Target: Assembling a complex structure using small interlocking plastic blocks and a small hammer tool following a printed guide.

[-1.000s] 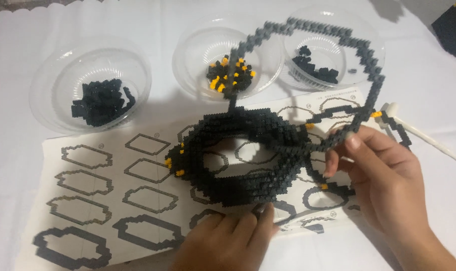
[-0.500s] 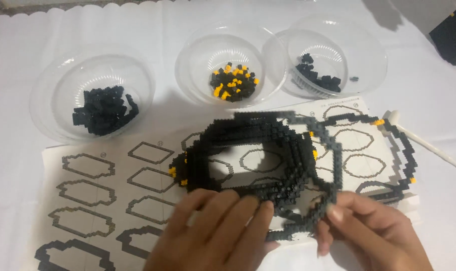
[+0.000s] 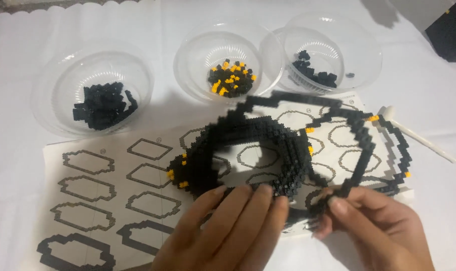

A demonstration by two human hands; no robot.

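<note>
A black ring-shaped model of small building blocks (image 3: 248, 150), with a few orange blocks, lies on a printed instruction sheet (image 3: 102, 185). My left hand (image 3: 228, 228) rests flat, fingers together, pressing on the model's near rim. My right hand (image 3: 373, 228) pinches the near end of a thin black block ring (image 3: 368, 145), which lies over the model's right side and the sheet.
Three clear plastic bowls stand at the back: black blocks in the left one (image 3: 95, 90), black and orange blocks in the middle one (image 3: 223, 60), and black blocks in the right one (image 3: 333, 50). A white tool (image 3: 419, 135) lies at the right. A black block object (image 3: 451, 30) sits in the far right corner.
The thin block ring, held up tilted over the bowls a second ago, has come down onto the model and sheet. My right hand moved toward me; my left hand stayed on the rim.
</note>
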